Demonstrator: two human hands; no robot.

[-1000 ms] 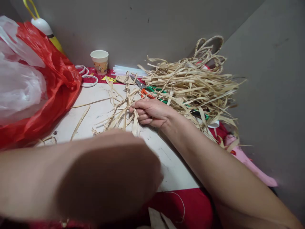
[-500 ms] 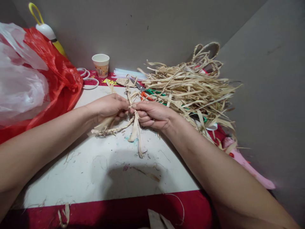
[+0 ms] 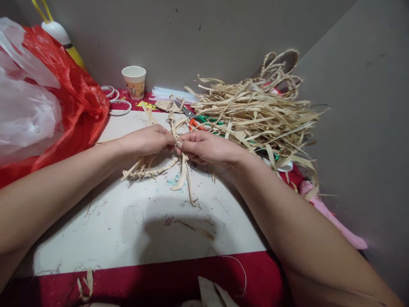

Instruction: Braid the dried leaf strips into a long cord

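Note:
My left hand and my right hand meet fingertip to fingertip over a white board. Both pinch a straw braid made of pale dried strips. The plaited part curves away to the left under my left hand. Loose strip ends hang down from my right fingers onto the board. More of the braid runs away from me towards the wall.
A large heap of dried straw strips lies at the right, over scissors with orange and green handles. A paper cup, white rings and clear sticks stand by the wall. Red and clear plastic bags fill the left.
My left arm, blurred close to the camera a second ago, has reached forward and its hand now pinches the braid beside my right hand. My right hand has barely moved.

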